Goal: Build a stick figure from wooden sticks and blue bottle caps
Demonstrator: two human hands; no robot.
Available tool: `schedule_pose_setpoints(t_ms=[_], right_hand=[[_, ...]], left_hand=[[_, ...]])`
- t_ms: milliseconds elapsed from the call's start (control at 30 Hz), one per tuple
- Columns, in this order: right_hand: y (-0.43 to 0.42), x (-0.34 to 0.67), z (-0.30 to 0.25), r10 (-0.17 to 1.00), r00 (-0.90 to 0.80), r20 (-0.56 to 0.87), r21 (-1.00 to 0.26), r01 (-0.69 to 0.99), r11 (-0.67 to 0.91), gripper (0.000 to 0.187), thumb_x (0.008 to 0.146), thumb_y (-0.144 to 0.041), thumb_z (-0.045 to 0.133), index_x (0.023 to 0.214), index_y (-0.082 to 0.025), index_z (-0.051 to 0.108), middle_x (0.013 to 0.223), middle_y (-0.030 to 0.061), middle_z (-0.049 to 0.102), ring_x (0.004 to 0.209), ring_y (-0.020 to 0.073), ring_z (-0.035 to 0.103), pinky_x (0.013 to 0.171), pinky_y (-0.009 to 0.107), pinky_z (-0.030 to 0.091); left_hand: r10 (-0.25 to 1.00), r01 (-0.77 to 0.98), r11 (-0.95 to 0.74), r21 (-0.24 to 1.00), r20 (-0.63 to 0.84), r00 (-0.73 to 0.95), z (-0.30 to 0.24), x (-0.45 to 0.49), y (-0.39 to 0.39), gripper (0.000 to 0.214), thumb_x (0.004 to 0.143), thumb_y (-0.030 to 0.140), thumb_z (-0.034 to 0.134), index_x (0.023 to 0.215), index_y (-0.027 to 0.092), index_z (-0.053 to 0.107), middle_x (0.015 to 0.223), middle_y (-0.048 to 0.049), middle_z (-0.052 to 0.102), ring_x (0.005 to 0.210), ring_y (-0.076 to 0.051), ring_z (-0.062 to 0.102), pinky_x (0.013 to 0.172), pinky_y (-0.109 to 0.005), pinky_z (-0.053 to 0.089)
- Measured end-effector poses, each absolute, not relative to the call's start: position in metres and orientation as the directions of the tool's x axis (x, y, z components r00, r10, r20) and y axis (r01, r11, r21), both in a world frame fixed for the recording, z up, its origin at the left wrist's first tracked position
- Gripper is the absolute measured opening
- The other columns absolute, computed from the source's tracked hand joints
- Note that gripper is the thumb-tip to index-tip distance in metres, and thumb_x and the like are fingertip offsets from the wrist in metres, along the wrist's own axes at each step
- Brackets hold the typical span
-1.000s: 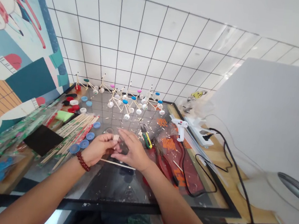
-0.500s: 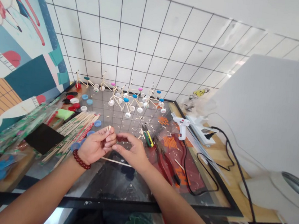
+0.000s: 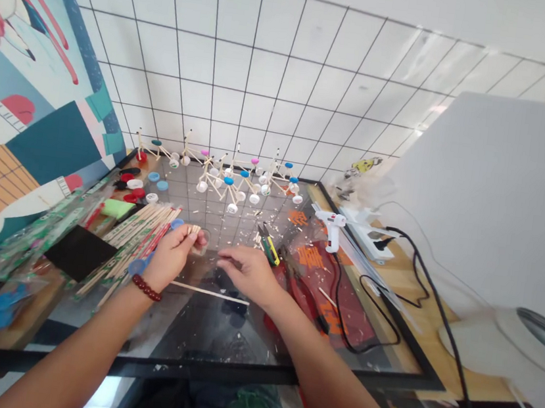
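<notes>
While the left hand (image 3: 171, 259) pinches short wooden sticks (image 3: 194, 229), right hand (image 3: 248, 274) open

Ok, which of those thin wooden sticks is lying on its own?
The long thin wooden stick lying alone just below your left hand and right hand; the others are bunched together in the pile further left.

Bright, diffuse light fills the scene, and glare washes out the tiled wall (image 3: 248, 75) toward the upper right of the frame. Shadows stay soft and faint on the glass surface (image 3: 216, 336). Wide-angle distortion bends the grid lines near the frame edges, and the wooden sticks (image 3: 133, 246) at lower left look slightly blurred.
</notes>
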State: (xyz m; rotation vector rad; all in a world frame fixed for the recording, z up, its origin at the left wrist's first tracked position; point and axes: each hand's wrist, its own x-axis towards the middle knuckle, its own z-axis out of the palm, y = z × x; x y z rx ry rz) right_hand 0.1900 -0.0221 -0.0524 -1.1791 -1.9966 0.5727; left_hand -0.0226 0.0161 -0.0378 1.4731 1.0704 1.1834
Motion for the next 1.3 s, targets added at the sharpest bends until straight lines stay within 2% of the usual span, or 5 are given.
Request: schedule_pose_setpoints(t_ms=[267, 500, 700, 967, 1300], right_hand=[[-0.037, 0.171, -0.034, 0.770, -0.633, 0.084, -0.344, 0.707, 0.618, 0.012, 0.097, -0.034, 0.083, 0.096, -0.022, 0.084, 0.097, 0.0053, 0.083, 0.094, 0.0220, 0.075, 0.085, 0.032, 0.053], [-0.036, 0.184, -0.007, 0.943, -0.270, -0.196, -0.165, 0.957, 0.239, 0.022, 0.094, -0.023, 0.067, 0.100, -0.018, 0.087, 0.104, 0.0170, 0.086, 0.102, 0.0347, 0.081, 0.082, 0.037, 0.060], [-0.022, 0.210, 0.002, 0.968, 0.063, -0.245, -0.070, 0.994, -0.083, 0.031, 0.096, -0.029, 0.064, 0.114, -0.016, 0.086, 0.118, 0.0201, 0.084, 0.118, 0.0374, 0.080, 0.092, 0.040, 0.063], [-0.025, 0.204, -0.008, 0.999, -0.002, -0.052, -0.379, 0.925, -0.018, 0.021, 0.100, -0.035, 0.070, 0.108, -0.021, 0.084, 0.099, 0.0103, 0.085, 0.103, 0.0301, 0.080, 0.091, 0.038, 0.060], [-0.023, 0.203, -0.042, 0.797, -0.408, 0.445, -0.561, 0.567, 0.603, 0.083, 0.084, -0.020, 0.076, 0.163, -0.027, 0.051, 0.157, 0.0154, 0.064, 0.146, 0.0338, 0.061, 0.127, 0.055, 0.046]], left_hand=[[0.825, 0.639, -0.508, 0.578, 0.540, 0.168, -0.049, -0.034, 0.027, 0.027, 0.096, 0.029, 0.055, 0.088, 0.020, 0.079, 0.094, -0.0128, 0.070, 0.096, -0.033, 0.065, 0.095, -0.050, 0.052], [0.959, 0.076, -0.218, 0.973, 0.228, -0.169, -0.043, -0.034, 0.034, 0.016, 0.090, 0.036, 0.072, 0.084, 0.020, 0.071, 0.082, -0.0047, 0.073, 0.082, -0.022, 0.069, 0.086, -0.037, 0.059], [0.980, -0.326, 0.081, 0.942, -0.135, -0.147, -0.031, -0.026, 0.030, 0.012, 0.084, 0.023, 0.078, 0.087, 0.017, 0.068, 0.069, -0.0002, 0.071, 0.058, -0.014, 0.067, 0.065, -0.028, 0.059], [0.910, -0.288, 0.376, 0.881, -0.291, 0.295, -0.026, -0.018, 0.013, 0.015, 0.081, 0.010, 0.087, 0.092, 0.012, 0.078, 0.084, -0.0108, 0.083, 0.073, -0.020, 0.081, 0.072, -0.030, 0.068], [0.827, -0.177, 0.427, 0.887, -0.304, 0.474, -0.032, -0.018, 0.006, 0.030, 0.074, 0.025, 0.099, 0.096, 0.014, 0.082, 0.089, -0.0112, 0.085, 0.072, -0.020, 0.079, 0.072, -0.029, 0.064]])
